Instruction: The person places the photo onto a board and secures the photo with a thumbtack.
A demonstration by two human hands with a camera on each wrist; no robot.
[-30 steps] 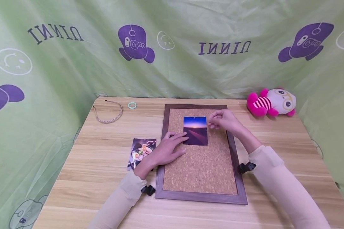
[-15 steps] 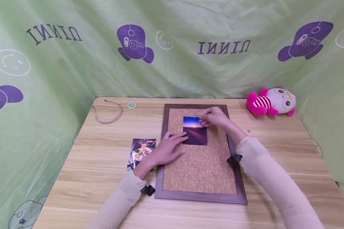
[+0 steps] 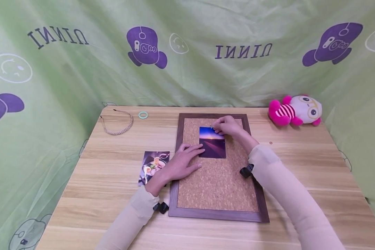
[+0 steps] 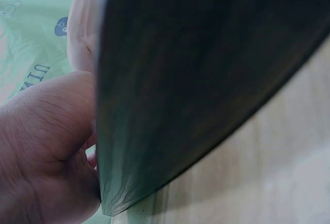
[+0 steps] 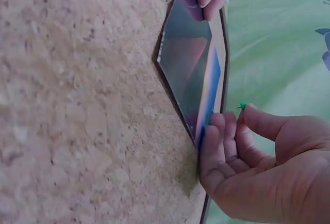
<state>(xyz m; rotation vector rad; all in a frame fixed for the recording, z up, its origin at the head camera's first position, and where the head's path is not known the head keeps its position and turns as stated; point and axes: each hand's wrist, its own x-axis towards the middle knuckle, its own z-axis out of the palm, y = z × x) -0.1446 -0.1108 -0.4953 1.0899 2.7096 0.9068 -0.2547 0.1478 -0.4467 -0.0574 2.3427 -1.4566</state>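
Note:
A sunset photo (image 3: pixel 212 147) lies on the upper part of a dark-framed cork board (image 3: pixel 217 185). Fingertips of my left hand (image 3: pixel 184 164) rest on the photo's left edge, the fingers stretched out and the palm over the frame. At the photo's top edge is my right hand (image 3: pixel 228 126). In the right wrist view it pinches a green push pin (image 5: pixel 243 105) at the thumb tip, the metal point bare. Its other fingers touch the photo's corner. The left wrist view is mostly filled by the dark frame (image 4: pixel 196 79).
Left of the board lies a photo of a noodle bowl (image 3: pixel 154 166), partly behind the left forearm. A headband (image 3: pixel 120 132) and a mint-green ring (image 3: pixel 143 115) lie at the back left. A pink plush toy (image 3: pixel 295 111) lies at the back right. A green curtain (image 3: pixel 200 80) hangs behind the table.
My right hand has moved left from beside the photo's right edge to its top edge. The left hand has stayed in place on the photo.

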